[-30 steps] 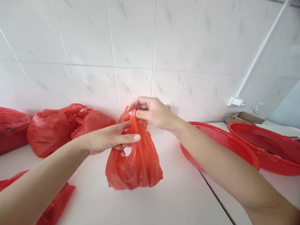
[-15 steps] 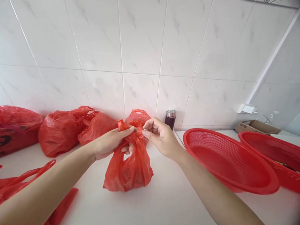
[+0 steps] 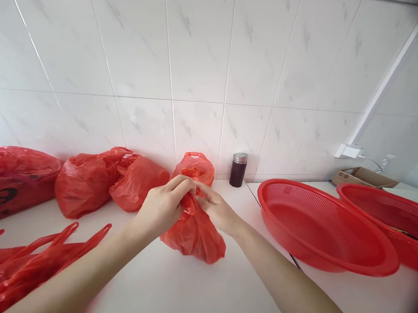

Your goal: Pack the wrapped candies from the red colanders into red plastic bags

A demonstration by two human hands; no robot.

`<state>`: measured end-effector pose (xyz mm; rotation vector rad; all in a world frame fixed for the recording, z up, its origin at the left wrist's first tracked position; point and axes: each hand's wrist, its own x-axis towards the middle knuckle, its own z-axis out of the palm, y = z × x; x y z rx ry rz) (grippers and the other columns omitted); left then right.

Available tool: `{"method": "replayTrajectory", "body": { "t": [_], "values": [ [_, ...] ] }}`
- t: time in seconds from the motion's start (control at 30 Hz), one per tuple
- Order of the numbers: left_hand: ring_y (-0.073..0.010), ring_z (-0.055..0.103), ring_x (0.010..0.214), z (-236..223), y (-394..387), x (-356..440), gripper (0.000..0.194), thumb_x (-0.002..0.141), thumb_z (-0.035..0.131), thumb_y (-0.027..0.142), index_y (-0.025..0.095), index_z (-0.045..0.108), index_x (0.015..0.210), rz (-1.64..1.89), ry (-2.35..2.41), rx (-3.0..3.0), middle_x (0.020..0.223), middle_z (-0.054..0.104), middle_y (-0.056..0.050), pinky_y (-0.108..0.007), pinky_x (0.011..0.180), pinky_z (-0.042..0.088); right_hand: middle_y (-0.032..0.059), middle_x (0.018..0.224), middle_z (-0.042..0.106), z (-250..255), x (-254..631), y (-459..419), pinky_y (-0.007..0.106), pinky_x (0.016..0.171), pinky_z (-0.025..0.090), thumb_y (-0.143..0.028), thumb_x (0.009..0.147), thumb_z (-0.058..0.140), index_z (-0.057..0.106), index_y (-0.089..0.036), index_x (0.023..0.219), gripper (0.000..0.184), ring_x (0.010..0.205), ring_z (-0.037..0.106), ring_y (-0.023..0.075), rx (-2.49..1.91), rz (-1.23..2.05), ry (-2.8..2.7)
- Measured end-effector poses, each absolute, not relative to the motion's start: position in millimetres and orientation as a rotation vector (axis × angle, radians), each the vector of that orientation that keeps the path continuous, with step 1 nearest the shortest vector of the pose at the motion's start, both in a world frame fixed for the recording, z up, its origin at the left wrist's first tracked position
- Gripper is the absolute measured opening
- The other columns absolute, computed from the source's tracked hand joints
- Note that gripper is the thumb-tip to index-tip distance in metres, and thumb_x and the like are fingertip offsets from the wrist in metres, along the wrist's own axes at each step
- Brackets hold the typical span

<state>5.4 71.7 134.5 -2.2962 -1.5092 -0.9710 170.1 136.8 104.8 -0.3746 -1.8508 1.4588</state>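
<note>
A red plastic bag [image 3: 198, 234] with something bulky inside hangs low over the white table in front of me. My left hand [image 3: 165, 201] is closed around its gathered top, the back of the hand hiding much of the grip. Close against it on the right, my right hand [image 3: 216, 207] pinches the same bunched plastic, thumb and fingers pressed together. The twisted neck of the bag shows between both hands. Just behind them, another red bag [image 3: 196, 165] with a loop handle stands by the wall.
Filled red bags [image 3: 86, 183] line the wall at the left. Loose red bags [image 3: 27, 264] lie at the front left. A dark thermos [image 3: 238, 170] stands by the wall. Red baskets [image 3: 380, 265] and a cardboard box [image 3: 363, 177] are at the right.
My left hand has turned over so its back faces up. My right hand has moved down and in against it. The bag has swung slightly right, its neck bunched tighter.
</note>
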Motion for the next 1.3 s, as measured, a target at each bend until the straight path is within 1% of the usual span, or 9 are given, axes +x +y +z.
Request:
{"method": "replayTrajectory", "body": {
  "t": [0.13, 0.23, 0.37, 0.43, 0.6, 0.83, 1.0, 1.13, 1.3],
  "values": [
    [-0.0184, 0.062, 0.098, 132, 67, 2, 0.042, 0.079, 0.043, 0.008, 0.026, 0.059, 0.114, -1.059, -1.623, -2.473, 0.116, 0.065, -0.004, -0.027, 0.073, 0.050, 0.0030, 0.106, 0.064, 104, 176, 131, 0.036, 0.100, 0.044, -0.038, 0.094, 0.054, 0.063, -0.022, 0.108, 0.023, 0.103, 0.059, 0.0155, -0.246, 1.572, -1.878],
    [-0.0190, 0.064, 0.085, 134, 60, -2, 0.050, 0.082, 0.043, 0.012, 0.031, 0.056, 0.127, -0.958, -1.909, -2.591, 0.105, 0.070, -0.002, -0.028, 0.069, 0.049, 0.0026, 0.094, 0.064, 106, 182, 131, 0.035, 0.093, 0.047, -0.041, 0.093, 0.053, 0.061, -0.019, 0.092, 0.024, 0.095, 0.061, 0.0155, -0.303, 1.466, -1.927],
    [-0.0181, 0.057, 0.062, 125, 49, -9, 0.034, 0.085, 0.040, 0.017, 0.027, 0.068, 0.101, -0.816, -2.132, -2.537, 0.073, 0.066, -0.001, -0.026, 0.053, 0.039, 0.0009, 0.086, 0.065, 92, 189, 153, 0.032, 0.080, 0.051, -0.047, 0.091, 0.052, 0.051, -0.020, 0.079, 0.029, 0.083, 0.065, 0.0151, -0.601, 1.291, -1.910],
    [-0.0190, 0.058, 0.064, 116, 43, -14, 0.029, 0.086, 0.042, 0.020, 0.026, 0.070, 0.092, -0.817, -2.105, -2.498, 0.073, 0.065, -0.002, -0.026, 0.054, 0.039, 0.0019, 0.085, 0.067, 77, 194, 176, 0.029, 0.071, 0.051, -0.044, 0.092, 0.048, 0.047, -0.020, 0.078, 0.028, 0.077, 0.065, 0.0150, -0.830, 1.184, -1.862],
    [-0.0212, 0.062, 0.081, 96, 31, -19, 0.030, 0.092, 0.041, 0.029, 0.029, 0.069, 0.102, -0.798, -2.143, -2.564, 0.098, 0.070, -0.003, -0.029, 0.066, 0.046, 0.0024, 0.077, 0.065, 43, 203, 221, 0.029, 0.069, 0.045, -0.036, 0.089, 0.045, 0.042, -0.021, 0.070, 0.024, 0.075, 0.063, 0.0168, -1.127, 0.930, -1.766],
    [-0.0204, 0.049, 0.123, 75, 64, 12, 0.040, 0.097, 0.033, 0.045, 0.028, 0.059, 0.123, -1.614, -2.123, -2.389, 0.134, 0.052, -0.005, -0.033, 0.102, 0.041, -0.0013, 0.081, 0.063, 31, 171, 183, 0.030, 0.068, 0.040, -0.049, 0.096, 0.028, 0.041, -0.025, 0.089, 0.028, 0.076, 0.061, 0.0195, -1.243, 0.706, -1.773],
    [-0.0206, 0.062, 0.096, 45, 88, 23, 0.044, 0.097, 0.030, 0.044, 0.034, 0.051, 0.134, -1.294, -2.250, -2.312, 0.116, 0.059, -0.004, -0.036, 0.086, 0.048, -0.0008, 0.084, 0.065, 6, 155, 152, 0.028, 0.060, 0.037, -0.044, 0.099, 0.024, 0.038, -0.025, 0.098, 0.023, 0.070, 0.061, 0.0197, -1.270, 0.721, -1.903],
    [-0.0193, 0.062, 0.078, 31, 87, 17, 0.045, 0.096, 0.029, 0.036, 0.040, 0.044, 0.139, -1.075, -2.293, -2.309, 0.100, 0.065, -0.001, -0.029, 0.065, 0.047, -0.0014, 0.074, 0.063, -5, 158, 148, 0.027, 0.056, 0.035, -0.040, 0.099, 0.024, 0.039, -0.025, 0.095, 0.022, 0.063, 0.060, 0.0203, -1.304, 0.741, -1.969],
    [-0.0173, 0.057, 0.066, 28, 84, 13, 0.049, 0.093, 0.032, 0.029, 0.038, 0.043, 0.140, -1.005, -2.312, -2.317, 0.085, 0.064, 0.000, -0.026, 0.063, 0.044, -0.0028, 0.072, 0.063, -3, 156, 142, 0.026, 0.055, 0.033, -0.038, 0.101, 0.021, 0.040, -0.025, 0.096, 0.023, 0.063, 0.061, 0.0189, -1.348, 0.695, -2.031]
  ]
}}
